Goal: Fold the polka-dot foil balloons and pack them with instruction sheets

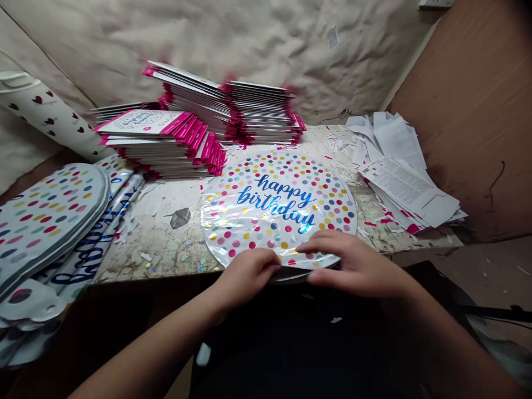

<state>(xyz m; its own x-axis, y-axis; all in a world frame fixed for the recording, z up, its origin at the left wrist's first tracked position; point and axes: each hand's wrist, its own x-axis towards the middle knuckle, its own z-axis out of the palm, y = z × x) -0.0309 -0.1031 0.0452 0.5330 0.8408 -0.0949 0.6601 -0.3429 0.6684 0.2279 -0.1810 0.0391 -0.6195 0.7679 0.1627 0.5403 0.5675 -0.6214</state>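
A flat, round foil balloon [274, 202] with colourful dots and blue "happy birthday" lettering lies at the front edge of the table. My left hand [251, 274] pinches its near rim between thumb and curled fingers. To the right, my right hand [357, 266] is open, its fingers over the balloon's near right part and its thumb apart at the rim. Between the two hands, a dark gap and a second edge show under the balloon's rim.
Stacks of pink-edged packets [166, 144] stand behind, with taller piles [264, 113] near the wall. More dotted round balloons [54, 205] lie at left beside a heart-patterned white container [45, 113]. Loose papers [407, 177] are heaped at right. Paper scraps litter the worn tabletop [162, 238].
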